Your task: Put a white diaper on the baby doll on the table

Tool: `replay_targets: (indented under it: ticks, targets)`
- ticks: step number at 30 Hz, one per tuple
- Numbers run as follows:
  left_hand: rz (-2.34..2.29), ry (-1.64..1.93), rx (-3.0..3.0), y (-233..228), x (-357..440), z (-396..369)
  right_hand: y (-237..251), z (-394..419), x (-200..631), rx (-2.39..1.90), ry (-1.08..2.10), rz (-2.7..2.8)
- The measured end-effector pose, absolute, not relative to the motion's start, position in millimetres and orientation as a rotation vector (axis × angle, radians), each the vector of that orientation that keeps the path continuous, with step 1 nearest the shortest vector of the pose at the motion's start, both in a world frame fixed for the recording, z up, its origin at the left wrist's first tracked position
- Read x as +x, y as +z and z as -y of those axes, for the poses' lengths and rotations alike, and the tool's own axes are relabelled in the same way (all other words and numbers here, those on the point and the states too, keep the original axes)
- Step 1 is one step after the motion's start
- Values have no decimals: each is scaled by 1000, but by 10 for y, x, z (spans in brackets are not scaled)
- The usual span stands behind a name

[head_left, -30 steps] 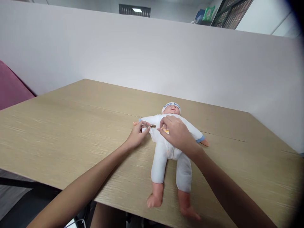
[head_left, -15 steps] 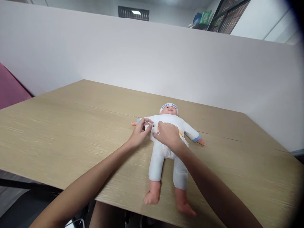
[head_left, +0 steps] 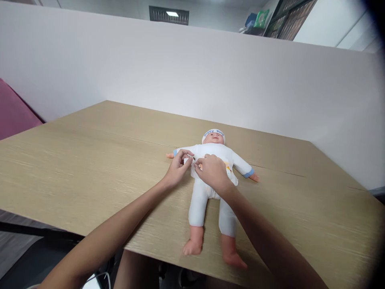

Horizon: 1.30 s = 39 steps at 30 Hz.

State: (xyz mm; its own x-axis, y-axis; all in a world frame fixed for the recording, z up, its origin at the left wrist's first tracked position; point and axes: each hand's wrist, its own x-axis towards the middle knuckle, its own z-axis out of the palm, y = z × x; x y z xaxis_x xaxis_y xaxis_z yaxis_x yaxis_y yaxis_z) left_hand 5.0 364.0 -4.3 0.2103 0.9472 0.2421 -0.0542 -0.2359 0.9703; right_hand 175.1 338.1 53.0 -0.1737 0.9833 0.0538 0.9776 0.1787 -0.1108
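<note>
A baby doll (head_left: 197, 204) in white clothes with blue cuffs lies on its back, head away from me. Around its waist is a white diaper (head_left: 231, 176) with an orange print at the front. At the doll's side on my left, my left hand (head_left: 178, 166) pinches a white tab of the diaper between thumb and fingers. My right hand (head_left: 214, 170) lies over the front of the diaper, covering much of it. Its thumb and forefinger are drawn together at the diaper's edge, close to the left fingertips.
The doll rests on a wood-coloured table (head_left: 90, 160) with its feet towards the near edge. A white partition (head_left: 168, 72) stands behind the table. A dark chair (head_left: 33, 261) is at lower left, and something pink (head_left: 15, 110) stands at far left.
My right hand's thumb and forefinger have closed together and shifted slightly towards the left hand. The left hand keeps its pinch in the same place.
</note>
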Motion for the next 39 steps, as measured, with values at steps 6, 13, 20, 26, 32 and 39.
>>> replay_targets:
  ticks: [6,13,20,26,32,39]
  targets:
    - [-924,1243,1471,-39,60,-3630,506,-3339,1746,-1897,124,2260]
    - [-819,1216,1417,-90,97,-3654,553,-3222,2148,-1584,597,2048]
    - [-692,1146,1370,107,389,-3631,428,-3248,2190,-1442,617,1999]
    - [-525,1061,1369,73,573,-3684,450,-3316,2150,-1459,636,1937]
    - [-567,1262,1355,-122,442,-3753,508,-3336,2224,-1505,737,1893]
    - [-822,1204,1595,-197,372,-3672,450,-3344,2204,-1526,652,1855]
